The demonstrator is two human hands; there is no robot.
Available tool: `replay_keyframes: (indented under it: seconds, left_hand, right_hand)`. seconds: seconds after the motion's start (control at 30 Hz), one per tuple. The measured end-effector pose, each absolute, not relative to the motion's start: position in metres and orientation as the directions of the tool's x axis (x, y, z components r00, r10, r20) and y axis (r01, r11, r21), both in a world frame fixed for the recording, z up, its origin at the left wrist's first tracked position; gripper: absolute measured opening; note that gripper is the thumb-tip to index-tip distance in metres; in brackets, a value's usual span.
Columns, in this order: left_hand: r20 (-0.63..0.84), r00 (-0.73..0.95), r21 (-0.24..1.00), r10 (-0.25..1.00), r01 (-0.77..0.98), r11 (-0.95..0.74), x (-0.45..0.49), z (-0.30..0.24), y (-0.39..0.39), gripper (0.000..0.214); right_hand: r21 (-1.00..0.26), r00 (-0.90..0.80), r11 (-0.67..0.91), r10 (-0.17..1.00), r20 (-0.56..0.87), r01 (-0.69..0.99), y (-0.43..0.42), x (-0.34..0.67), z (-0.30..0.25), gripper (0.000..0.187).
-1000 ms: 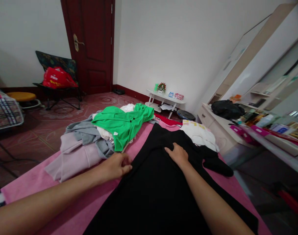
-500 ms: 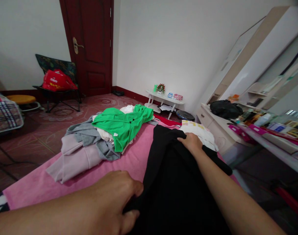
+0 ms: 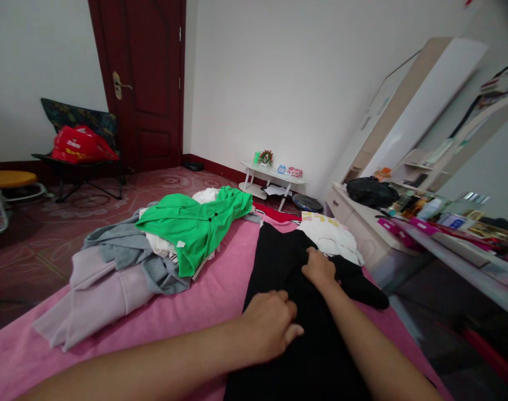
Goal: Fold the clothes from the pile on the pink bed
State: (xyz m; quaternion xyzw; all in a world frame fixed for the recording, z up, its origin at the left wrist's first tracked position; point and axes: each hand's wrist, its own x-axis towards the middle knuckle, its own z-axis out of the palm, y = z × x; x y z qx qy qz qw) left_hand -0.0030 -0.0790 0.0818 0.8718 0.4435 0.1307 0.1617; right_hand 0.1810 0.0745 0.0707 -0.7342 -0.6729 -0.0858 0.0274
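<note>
A black garment (image 3: 279, 262) lies spread on the pink bed cover (image 3: 212, 312), and a sleeve-like part of it reaches out to the right. My left hand (image 3: 268, 323) rests on its middle with curled fingers, seemingly gripping the cloth; the fingertips are partly hidden. Farther up, my right hand (image 3: 320, 268) is closed on a fold near the garment's upper right. Beyond that hand lies a white garment (image 3: 333, 234) with yellow print.
To the left sits a pile holding a green buttoned top (image 3: 195, 220), grey clothing (image 3: 124, 245) and pale pink clothing (image 3: 107, 295). A cluttered dressing table (image 3: 358, 223) stands at the right. A red bag (image 3: 82, 145) rests on a folding chair by the door.
My left hand has moved forward and right, from the garment's near left edge onto its middle. The black garment now lies flatter. My right hand stays near its upper part. The view has shifted slightly.
</note>
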Motion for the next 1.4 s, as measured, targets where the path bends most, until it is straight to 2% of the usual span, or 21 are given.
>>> replay_keyframes:
  seconds: [0.07,0.13,0.2,0.23,0.3,0.37,0.4,0.47,0.53,0.6,0.73,0.9,1.07,1.23,1.4]
  left_hand:
    - [0.192,0.483,0.385,0.854,0.764,-0.518,-0.004,0.063,-0.063,0.057]
    - [0.183,0.492,0.382,0.851,0.762,-0.523,-0.005,0.042,-0.051,0.069]
    - [0.155,0.516,0.393,0.842,0.750,-0.532,-0.005,0.027,-0.045,0.069]
    - [0.155,0.519,0.401,0.841,0.745,-0.534,-0.005,0.023,-0.043,0.069]
    - [0.169,0.512,0.424,0.842,0.734,-0.531,-0.004,0.020,-0.043,0.069]
    - [0.187,0.499,0.458,0.846,0.718,-0.525,-0.005,0.023,-0.045,0.069]
    - [0.197,0.491,0.475,0.848,0.709,-0.521,-0.006,0.025,-0.046,0.069]
    - [0.211,0.466,0.507,0.859,0.699,-0.504,-0.009,0.028,-0.048,0.066]
    - [0.211,0.436,0.533,0.875,0.699,-0.477,-0.011,0.029,-0.050,0.062]
    - [0.196,0.417,0.549,0.887,0.703,-0.452,-0.014,0.031,-0.051,0.059]
    - [0.188,0.399,0.528,0.897,0.729,-0.435,-0.018,0.042,-0.048,0.059]
    - [0.220,0.273,0.466,0.937,0.814,-0.347,-0.033,0.065,-0.032,0.058]
    - [0.189,0.216,0.426,0.958,0.861,-0.278,-0.056,0.050,-0.011,0.058]
    - [0.141,0.285,0.385,0.948,0.866,-0.318,-0.067,0.018,0.000,0.062]
    - [0.149,0.313,0.322,0.938,0.882,-0.345,-0.064,0.013,-0.002,0.064]
  right_hand:
    - [0.023,-0.003,-0.004,0.951,0.308,1.000,0.078,0.171,0.077,0.050]
    - [-0.052,-0.133,0.171,0.895,0.426,0.984,0.081,0.154,0.081,0.043]
    - [-0.143,-0.230,0.315,0.876,0.423,0.938,0.085,0.133,0.080,0.031]
    - [-0.189,-0.243,0.331,0.894,0.377,0.924,0.088,0.121,0.077,0.028]
    - [-0.241,-0.202,0.258,0.951,0.234,0.936,0.092,0.096,0.070,0.040]
    - [-0.216,-0.119,0.143,0.985,0.121,0.966,0.098,0.075,0.062,0.061]
    - [-0.194,-0.086,0.103,0.992,0.095,0.976,0.101,0.067,0.058,0.065]
    - [-0.180,-0.056,0.070,0.995,0.085,0.981,0.109,0.058,0.053,0.053]
    - [-0.205,-0.041,0.057,0.996,0.083,0.977,0.116,0.057,0.050,0.033]
    - [-0.244,-0.021,0.041,0.996,0.083,0.969,0.122,0.064,0.049,0.022]
    - [-0.336,0.025,0.032,0.986,0.162,0.941,0.135,0.077,0.059,0.026]
    - [-0.430,0.056,0.071,0.960,0.274,0.900,0.173,0.064,0.092,0.039]
    - [-0.506,-0.066,0.153,0.980,0.186,0.849,0.193,0.041,0.090,0.042]
    - [-0.496,-0.308,0.287,0.950,0.041,0.820,0.147,0.038,0.037,0.059]
    - [-0.500,-0.431,0.361,0.902,-0.028,0.787,0.100,0.060,0.021,0.056]
